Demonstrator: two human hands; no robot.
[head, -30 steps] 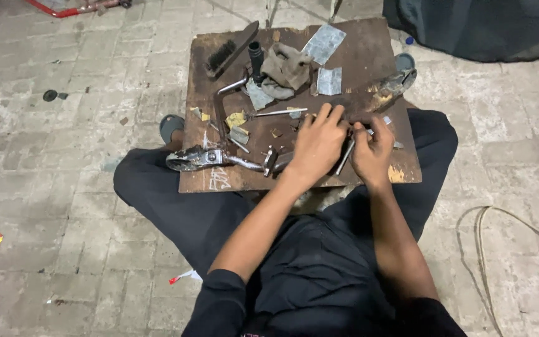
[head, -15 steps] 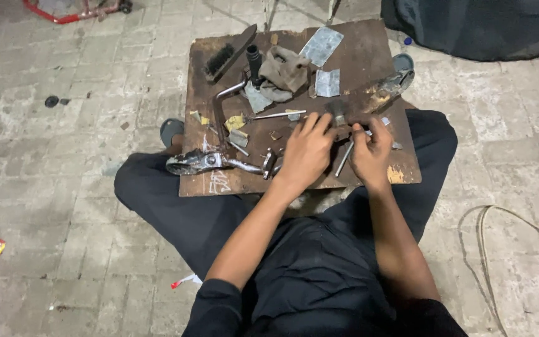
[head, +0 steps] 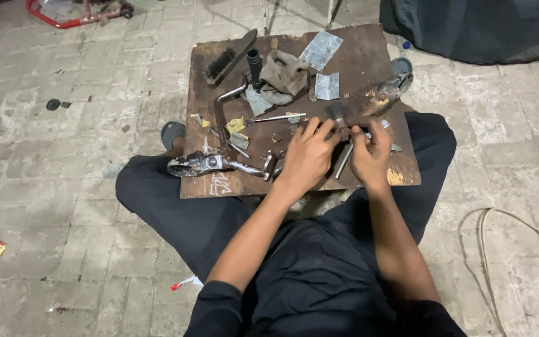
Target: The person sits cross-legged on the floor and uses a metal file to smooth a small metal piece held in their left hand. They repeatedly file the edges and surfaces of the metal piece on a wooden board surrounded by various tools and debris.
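Here, on the brown work board [head: 369, 56], a bent metal lever [head: 210, 163] lies at the 8 o'clock edge, with a wire brush [head: 223, 61] at 11 o'clock. Centrally, the left hand [head: 307, 156] has its fingers curled, tips touching a small dark metal part [head: 338, 118]. Just beside it, toward 3 o'clock, the right hand [head: 370, 156] pinches the same part; a steel rod [head: 343, 161] lies between both hands.

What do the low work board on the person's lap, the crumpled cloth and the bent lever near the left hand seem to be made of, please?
The work board looks like wood or plywood, dark brown and stained, its front edge chipped. The crumpled cloth seems a soft grey-brown fabric, folded and dirty. The bent lever looks like steel: it glints silver, with dark grime. The left hand rests near it.
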